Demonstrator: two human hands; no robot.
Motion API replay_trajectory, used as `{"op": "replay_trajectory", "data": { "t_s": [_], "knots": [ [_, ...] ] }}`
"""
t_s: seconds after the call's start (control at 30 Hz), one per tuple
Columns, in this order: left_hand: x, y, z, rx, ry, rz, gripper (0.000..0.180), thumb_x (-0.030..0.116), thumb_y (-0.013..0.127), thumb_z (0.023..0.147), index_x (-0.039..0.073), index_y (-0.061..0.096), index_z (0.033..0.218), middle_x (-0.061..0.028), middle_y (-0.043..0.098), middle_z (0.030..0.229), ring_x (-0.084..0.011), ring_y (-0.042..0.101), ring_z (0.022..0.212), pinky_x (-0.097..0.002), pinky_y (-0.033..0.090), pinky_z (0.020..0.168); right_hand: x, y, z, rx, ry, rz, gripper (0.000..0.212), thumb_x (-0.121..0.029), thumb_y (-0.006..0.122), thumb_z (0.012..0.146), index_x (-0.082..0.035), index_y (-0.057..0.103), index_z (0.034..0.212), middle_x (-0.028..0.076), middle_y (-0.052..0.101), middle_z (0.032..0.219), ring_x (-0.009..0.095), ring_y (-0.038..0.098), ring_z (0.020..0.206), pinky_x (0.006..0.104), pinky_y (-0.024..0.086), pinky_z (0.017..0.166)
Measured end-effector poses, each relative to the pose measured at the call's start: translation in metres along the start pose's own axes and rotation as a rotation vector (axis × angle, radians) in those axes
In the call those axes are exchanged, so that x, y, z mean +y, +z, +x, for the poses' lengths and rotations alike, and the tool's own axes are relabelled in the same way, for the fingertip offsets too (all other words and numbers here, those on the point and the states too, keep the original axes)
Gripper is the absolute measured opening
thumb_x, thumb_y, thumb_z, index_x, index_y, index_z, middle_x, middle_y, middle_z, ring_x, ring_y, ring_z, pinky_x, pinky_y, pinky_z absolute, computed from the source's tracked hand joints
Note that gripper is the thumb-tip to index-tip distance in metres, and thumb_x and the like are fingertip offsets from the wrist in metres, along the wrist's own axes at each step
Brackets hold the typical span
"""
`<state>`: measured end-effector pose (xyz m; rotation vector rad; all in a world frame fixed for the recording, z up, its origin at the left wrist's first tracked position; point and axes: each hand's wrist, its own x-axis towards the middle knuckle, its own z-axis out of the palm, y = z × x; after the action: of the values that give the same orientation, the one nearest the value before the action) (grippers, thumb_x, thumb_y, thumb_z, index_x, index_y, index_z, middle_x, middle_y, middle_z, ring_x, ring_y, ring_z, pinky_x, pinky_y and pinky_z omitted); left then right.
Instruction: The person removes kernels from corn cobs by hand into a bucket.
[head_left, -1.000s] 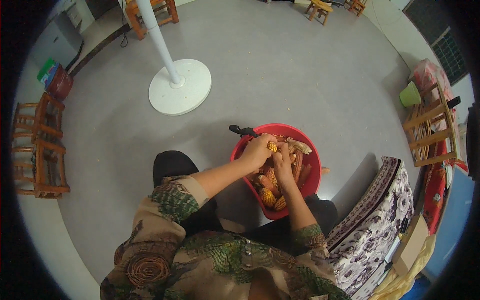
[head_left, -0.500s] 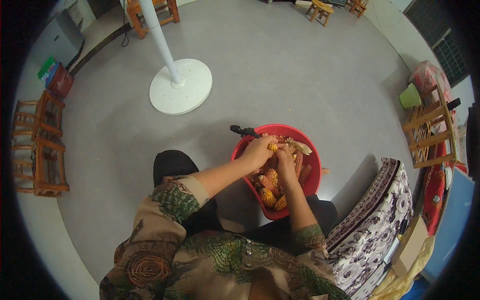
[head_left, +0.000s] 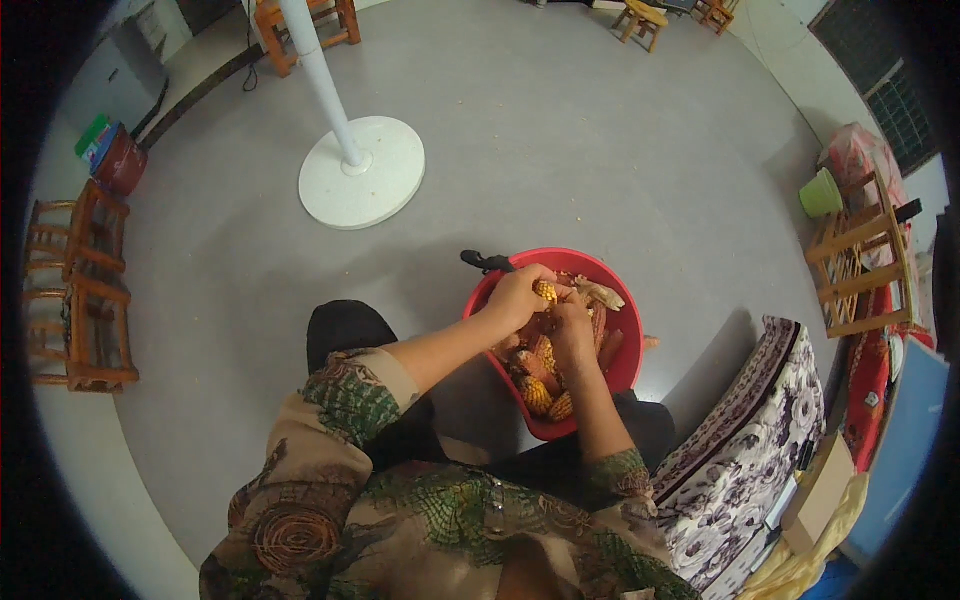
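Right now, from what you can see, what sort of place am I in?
Probably a room in a home: wooden chairs stand along the left wall, a low wooden stool sits at the far side, and a flowered cloth lies to the right.

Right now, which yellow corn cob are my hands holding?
The cob gripped between your left hand and right hand, over the red basin; the other yellow cobs lie in it, nearer your body.

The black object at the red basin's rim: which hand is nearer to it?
Left. In the picture, the left hand is just right of and below the black object; the right hand is farther right and lower.
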<state>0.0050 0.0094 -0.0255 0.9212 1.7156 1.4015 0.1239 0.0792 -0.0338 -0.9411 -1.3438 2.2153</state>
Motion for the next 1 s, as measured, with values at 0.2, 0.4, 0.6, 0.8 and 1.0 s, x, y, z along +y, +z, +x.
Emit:
{"op": "replay_trajectory", "data": {
  "t_s": [0.2,0.4,0.6,0.8,1.0],
  "knots": [
    [0.018,0.003,-0.012,0.049,0.001,0.145,0.038,-0.009,0.057,0.067,0.004,0.059,0.103,-0.0166,0.061,0.099,-0.0296,0.058,0.095,-0.0357,0.045,0.08,-0.004,0.006,-0.002,0.048,0.067,-0.058,0.024,-0.009,0.038,0.083,-0.006,0.049,0.104,0.006,0.054,0.09,0.015,0.054,0.074,0.0297,0.048,0.062],
    [0.013,0.001,-0.01,-0.069,0.018,0.177,0.042,-0.015,0.053,0.066,0.005,0.063,0.102,-0.0189,0.059,0.113,-0.0273,0.047,0.12,-0.03,0.04,0.094,0.006,0.005,0.0,0.067,0.01,-0.078,0.026,-0.011,0.036,0.083,-0.007,0.048,0.105,0.007,0.055,0.09,0.015,0.055,0.074,0.0291,0.048,0.062],
    [0.004,-0.001,-0.003,0.049,-0.016,0.047,0.04,-0.007,0.06,0.066,0.003,0.059,0.105,-0.0156,0.062,0.097,-0.0277,0.06,0.09,-0.036,0.047,0.077,-0.005,0.01,0.0,0.035,0.081,0.003,0.027,-0.01,0.037,0.084,-0.006,0.048,0.108,0.007,0.055,0.092,0.016,0.055,0.076,0.0293,0.048,0.066],
    [-0.004,0.002,-0.007,0.048,-0.03,0.039,0.039,-0.008,0.056,0.068,0.003,0.058,0.105,-0.016,0.062,0.098,-0.0286,0.06,0.091,-0.0363,0.047,0.078,-0.011,0.018,-0.01,0.002,-0.109,-0.32,0.028,-0.012,0.038,0.086,-0.005,0.047,0.112,0.005,0.053,0.097,0.012,0.05,0.087,0.024,0.042,0.076],
    [0.018,0.003,-0.015,0.075,0.145,0.272,0.036,-0.007,0.057,0.066,0.003,0.059,0.101,-0.0166,0.061,0.1,-0.0329,0.057,0.097,-0.0387,0.045,0.08,-0.004,0.009,-0.007,0.03,-0.047,-0.339,0.029,-0.012,0.038,0.086,-0.005,0.047,0.113,0.007,0.053,0.099,0.016,0.051,0.092,0.028,0.043,0.079]
  ]
}}
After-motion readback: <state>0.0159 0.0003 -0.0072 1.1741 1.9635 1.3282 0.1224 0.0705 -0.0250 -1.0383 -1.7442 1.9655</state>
